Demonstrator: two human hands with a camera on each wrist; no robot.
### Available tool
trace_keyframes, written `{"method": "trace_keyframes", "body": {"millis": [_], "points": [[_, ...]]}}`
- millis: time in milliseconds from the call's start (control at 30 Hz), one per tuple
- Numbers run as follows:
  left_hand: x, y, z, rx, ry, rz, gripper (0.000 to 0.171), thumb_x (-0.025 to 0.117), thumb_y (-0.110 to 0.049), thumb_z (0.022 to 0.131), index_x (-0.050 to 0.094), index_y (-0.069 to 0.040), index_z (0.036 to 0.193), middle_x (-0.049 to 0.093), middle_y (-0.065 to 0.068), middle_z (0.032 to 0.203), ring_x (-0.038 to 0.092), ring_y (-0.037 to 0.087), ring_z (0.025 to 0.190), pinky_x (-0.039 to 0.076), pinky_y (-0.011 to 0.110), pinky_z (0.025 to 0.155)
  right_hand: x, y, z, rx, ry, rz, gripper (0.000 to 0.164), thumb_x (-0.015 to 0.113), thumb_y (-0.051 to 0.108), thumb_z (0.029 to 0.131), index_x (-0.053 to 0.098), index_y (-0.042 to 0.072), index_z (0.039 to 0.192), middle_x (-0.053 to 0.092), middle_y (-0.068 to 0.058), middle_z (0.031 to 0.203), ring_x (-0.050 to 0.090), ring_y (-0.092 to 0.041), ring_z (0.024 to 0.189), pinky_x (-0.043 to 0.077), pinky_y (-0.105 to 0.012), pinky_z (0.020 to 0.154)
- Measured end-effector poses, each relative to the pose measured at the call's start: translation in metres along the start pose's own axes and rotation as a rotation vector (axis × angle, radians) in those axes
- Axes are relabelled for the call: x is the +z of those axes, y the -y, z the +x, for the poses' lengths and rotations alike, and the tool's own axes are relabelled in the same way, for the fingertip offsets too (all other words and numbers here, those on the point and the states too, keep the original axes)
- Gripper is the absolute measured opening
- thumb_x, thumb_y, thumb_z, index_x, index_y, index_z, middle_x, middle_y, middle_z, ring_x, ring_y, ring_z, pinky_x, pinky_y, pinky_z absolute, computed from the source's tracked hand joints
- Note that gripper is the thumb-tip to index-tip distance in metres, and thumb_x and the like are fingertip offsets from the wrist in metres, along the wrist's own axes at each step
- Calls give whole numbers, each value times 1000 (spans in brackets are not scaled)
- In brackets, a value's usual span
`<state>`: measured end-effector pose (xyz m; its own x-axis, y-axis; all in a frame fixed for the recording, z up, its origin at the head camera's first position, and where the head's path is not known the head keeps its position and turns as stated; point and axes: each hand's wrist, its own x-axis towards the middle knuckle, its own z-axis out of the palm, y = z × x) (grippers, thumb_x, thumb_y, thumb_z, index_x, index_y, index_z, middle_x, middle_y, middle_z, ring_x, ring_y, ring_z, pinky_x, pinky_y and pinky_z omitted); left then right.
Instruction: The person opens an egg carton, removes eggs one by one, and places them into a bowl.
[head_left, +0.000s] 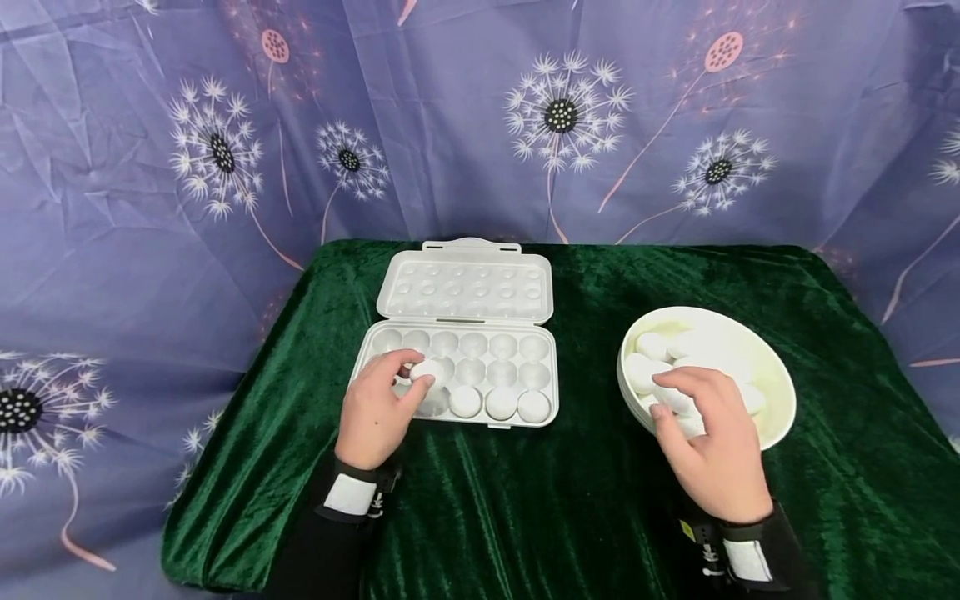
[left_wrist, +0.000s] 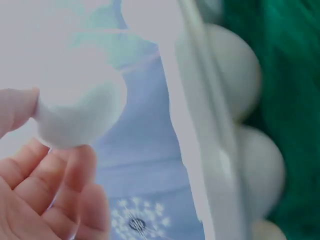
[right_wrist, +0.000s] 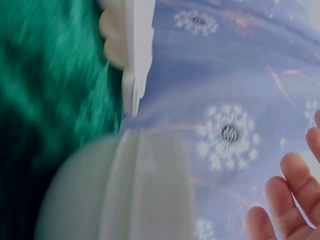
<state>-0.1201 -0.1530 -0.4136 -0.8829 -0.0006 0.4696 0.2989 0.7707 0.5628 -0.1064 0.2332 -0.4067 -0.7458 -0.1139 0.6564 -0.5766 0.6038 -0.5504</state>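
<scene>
My left hand (head_left: 378, 410) pinches a white egg (head_left: 427, 372) between thumb and fingers, just above the left part of an egg box (head_left: 554, 354). In the left wrist view this egg (left_wrist: 82, 102) is held at the fingertips. The box's hinged lid (head_left: 465, 287) lies folded back, and three white eggs (head_left: 502, 403) sit in the right side of its front row. My right hand (head_left: 716, 446) hovers over a pale bowl (head_left: 782, 392) of several white eggs (head_left: 652, 345). Its thumb and fingers are apart; the right wrist view shows no egg at the fingers (right_wrist: 280, 195).
A dark green velvet cloth (head_left: 480, 508) covers the table, under both box and bowl. Behind and at the sides hangs a purple curtain (head_left: 450, 125) with a dandelion print. A strip of cloth separates the box from the bowl.
</scene>
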Motion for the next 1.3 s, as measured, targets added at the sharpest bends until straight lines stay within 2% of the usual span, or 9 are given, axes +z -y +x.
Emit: {"method": "trace_keyframes", "body": {"millis": [333,533,667,767,900,1000,1200,1300], "points": [[3,-33,-6,132,49,-199,28,81,-20,88,72,-16,115,68,-5,108,60,11,94,53,38,81,26,26,10,-105,105,93,35,68,14,88,68,10,122,62,-6,121,57,-23,112,36,-22,102],[12,-49,-8,199,76,-280,29,81,-18,87,71,-17,114,68,-7,108,60,11,94,53,38,76,39,42,10,-160,181,125,36,69,19,91,66,12,126,60,-5,123,57,-21,110,38,-23,99],[19,-61,-9,213,124,-304,27,79,-21,89,71,-16,114,68,-8,109,60,9,94,53,37,74,48,53,11,-191,268,129,39,72,23,92,64,14,130,58,-2,124,57,-18,109,42,-22,95],[24,-68,-10,219,167,-318,25,76,-24,92,71,-17,115,68,-9,109,59,7,95,54,38,78,55,59,12,-205,316,132,39,72,30,94,64,18,131,57,0,122,57,-15,108,46,-23,91],[28,-73,-14,222,192,-332,25,75,-29,93,70,-19,116,68,-10,107,58,7,95,54,34,77,63,64,9,-222,358,127,37,63,41,100,63,21,131,55,4,121,58,-10,104,49,-22,84],[30,-74,-17,222,199,-350,24,74,-30,94,70,-20,115,68,-11,105,59,7,94,54,33,74,66,65,7,-233,367,121,36,63,39,99,63,22,131,54,4,120,58,-8,101,51,-22,80],[35,-77,-16,223,223,-384,23,73,-32,95,70,-21,114,67,-10,102,59,7,93,55,37,75,64,63,6,-204,383,100,40,76,25,91,64,23,129,54,3,121,60,-9,100,53,-27,79],[37,-79,-15,230,234,-384,23,73,-33,95,70,-21,114,67,-10,102,59,7,93,55,34,76,62,62,6,-194,386,87,43,79,20,88,64,23,128,56,4,121,61,-10,99,54,-28,79]]}}
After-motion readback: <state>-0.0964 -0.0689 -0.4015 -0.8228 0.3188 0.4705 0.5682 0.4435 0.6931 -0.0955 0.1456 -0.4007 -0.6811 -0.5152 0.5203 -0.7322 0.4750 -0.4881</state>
